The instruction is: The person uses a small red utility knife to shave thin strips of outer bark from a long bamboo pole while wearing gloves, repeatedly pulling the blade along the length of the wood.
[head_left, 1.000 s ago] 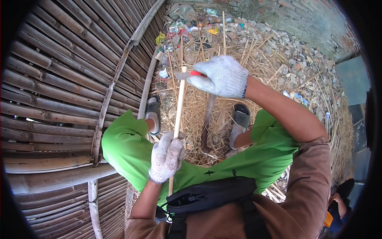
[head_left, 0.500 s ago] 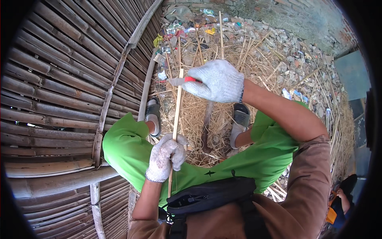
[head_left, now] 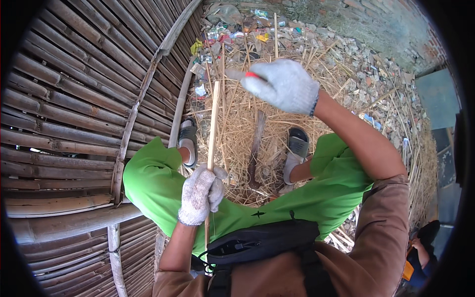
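A pale, narrow strip of split bamboo or wood [head_left: 213,126] stands nearly upright in the picture, its lower end passing down by the waist bag. My left hand [head_left: 199,194], in a whitish knit glove, is closed round the strip at about its middle. Up and to the right of the strip's far end is my right hand [head_left: 286,86], also gloved. It grips a knife [head_left: 251,75] with a red part showing at the fingers. The blade is smeared by motion and points left, apart from the strip.
Beneath my sandalled feet [head_left: 298,143] lie straw-like shavings [head_left: 232,143], with a long dark brown piece [head_left: 257,148] between them. A slatted bamboo wall [head_left: 74,109] rises at left. Rubble and litter [head_left: 346,64] border a brick wall [head_left: 381,29]. Another person [head_left: 423,252] is at lower right.
My right hand has moved with the knife up and to the right, off the strip. The strip's far end has tilted slightly left. My left hand keeps its grip.
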A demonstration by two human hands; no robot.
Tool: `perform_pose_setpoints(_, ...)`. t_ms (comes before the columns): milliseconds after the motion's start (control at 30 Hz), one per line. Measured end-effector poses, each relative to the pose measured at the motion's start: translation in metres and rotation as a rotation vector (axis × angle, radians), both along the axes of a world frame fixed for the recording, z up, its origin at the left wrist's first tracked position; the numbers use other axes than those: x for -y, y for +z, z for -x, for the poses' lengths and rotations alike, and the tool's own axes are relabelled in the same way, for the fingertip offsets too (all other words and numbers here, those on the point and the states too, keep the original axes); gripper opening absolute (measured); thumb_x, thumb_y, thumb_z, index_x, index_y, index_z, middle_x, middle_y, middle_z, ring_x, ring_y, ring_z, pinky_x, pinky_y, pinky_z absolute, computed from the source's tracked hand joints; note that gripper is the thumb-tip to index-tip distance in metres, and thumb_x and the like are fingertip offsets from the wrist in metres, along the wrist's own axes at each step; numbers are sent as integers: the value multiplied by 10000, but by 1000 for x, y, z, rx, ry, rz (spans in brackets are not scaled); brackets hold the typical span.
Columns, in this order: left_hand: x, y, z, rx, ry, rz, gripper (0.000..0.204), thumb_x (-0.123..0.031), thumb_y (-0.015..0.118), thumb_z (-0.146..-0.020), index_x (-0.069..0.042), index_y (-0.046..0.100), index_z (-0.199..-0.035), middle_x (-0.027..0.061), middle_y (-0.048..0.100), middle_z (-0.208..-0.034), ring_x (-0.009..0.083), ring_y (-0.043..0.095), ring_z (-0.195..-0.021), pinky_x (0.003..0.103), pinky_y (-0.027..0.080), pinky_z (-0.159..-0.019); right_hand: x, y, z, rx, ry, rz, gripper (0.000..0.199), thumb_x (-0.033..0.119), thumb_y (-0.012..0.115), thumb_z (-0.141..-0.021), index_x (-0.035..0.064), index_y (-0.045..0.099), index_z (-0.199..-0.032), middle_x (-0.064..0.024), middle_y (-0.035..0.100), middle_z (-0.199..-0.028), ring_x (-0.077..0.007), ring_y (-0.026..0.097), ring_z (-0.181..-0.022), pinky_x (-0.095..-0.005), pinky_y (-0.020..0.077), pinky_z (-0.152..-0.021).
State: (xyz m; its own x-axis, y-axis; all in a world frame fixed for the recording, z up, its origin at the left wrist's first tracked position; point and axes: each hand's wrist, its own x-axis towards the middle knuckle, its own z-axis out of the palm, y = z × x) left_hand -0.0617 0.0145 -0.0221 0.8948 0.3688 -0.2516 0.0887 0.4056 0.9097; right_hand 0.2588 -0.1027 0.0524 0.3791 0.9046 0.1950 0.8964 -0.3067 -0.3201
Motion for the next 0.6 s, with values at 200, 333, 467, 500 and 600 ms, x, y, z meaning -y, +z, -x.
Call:
perform_pose_setpoints(200,3,3,-3,-33,-47,-37,395,-329,502,-1173,57,577,-1144,-11,431,-595,100,394,-441,267,335,-396,-5,-9,32,57,197,-57,480,580,588,-1052,142,750,-937,-159,741,-793,-395,749,-756,-541,596,-678)
perform_pose_setpoints(333,3,3,-6,-43,-41,-39,401,-347,513,-1171,47,580,-1151,-16,435,-598,95,390,-444,265,329,-400,-10,-5,17,166,176,17,483,593,602,-1044,150,753,-924,-156,748,-797,-387,751,-753,-537,601,-673)
perform_pose_setpoints(467,1,1,6,10,-80,-70,421,-388,528,-1164,28,588,-1166,-16,440,-601,92,392,-451,266,328,-404,-20,16,-34,176,-205,100,634,670,444,-1084,140,763,-943,-176,748,-804,-371,771,-779,-516,618,-716)
perform_pose_setpoints(500,3,-2,9,-5,-116,-60,430,-398,533,-1161,27,589,-1173,-13,447,-603,91,394,-456,266,336,-405,-4,15,-74,214,-278,42,672,686,405,-1087,131,761,-959,-179,753,-826,-379,772,-791,-519,619,-745)
perform_pose_setpoints(600,6,-5,8,-65,-50,-84,511,-464,597,-1121,45,606,-1155,16,465,-568,124,411,-406,272,318,-361,5,15,-84,226,-267,-105,718,701,356,-1094,113,750,-973,-183,761,-861,-396,770,-808,-530,617,-791)
